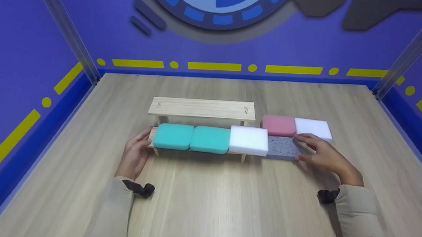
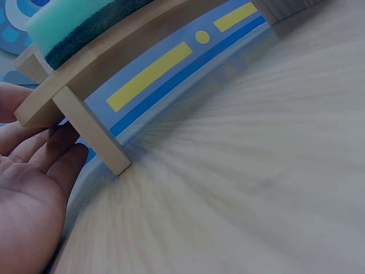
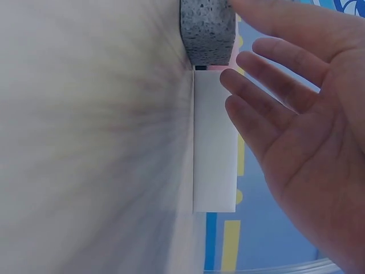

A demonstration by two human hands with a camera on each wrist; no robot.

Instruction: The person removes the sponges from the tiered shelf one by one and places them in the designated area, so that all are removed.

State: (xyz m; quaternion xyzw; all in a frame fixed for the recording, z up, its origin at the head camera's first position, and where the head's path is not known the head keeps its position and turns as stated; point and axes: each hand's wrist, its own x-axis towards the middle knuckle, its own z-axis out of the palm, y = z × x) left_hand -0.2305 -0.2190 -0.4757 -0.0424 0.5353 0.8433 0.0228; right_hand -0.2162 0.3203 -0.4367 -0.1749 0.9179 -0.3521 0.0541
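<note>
Two teal sponges (image 1: 174, 136) and a white sponge (image 1: 249, 140) lie in a row on the front board of a small two-level wooden rack (image 1: 202, 108). Dark green scouring pad shows under the teal foam in the left wrist view. My left hand (image 1: 135, 152) holds the left end of the front board, thumb above and fingers beneath. On the table right of the rack is a speckled grey sponge (image 1: 283, 147). Thumb and index finger of my right hand (image 1: 323, 155) are at its right end, the other fingers loosely extended.
Behind the grey sponge, a pink sponge (image 1: 278, 125) and another white sponge (image 1: 313, 128) lie side by side on the wood-grain table (image 1: 210, 205). Blue panels (image 1: 214, 50) with yellow marks enclose the back and both sides.
</note>
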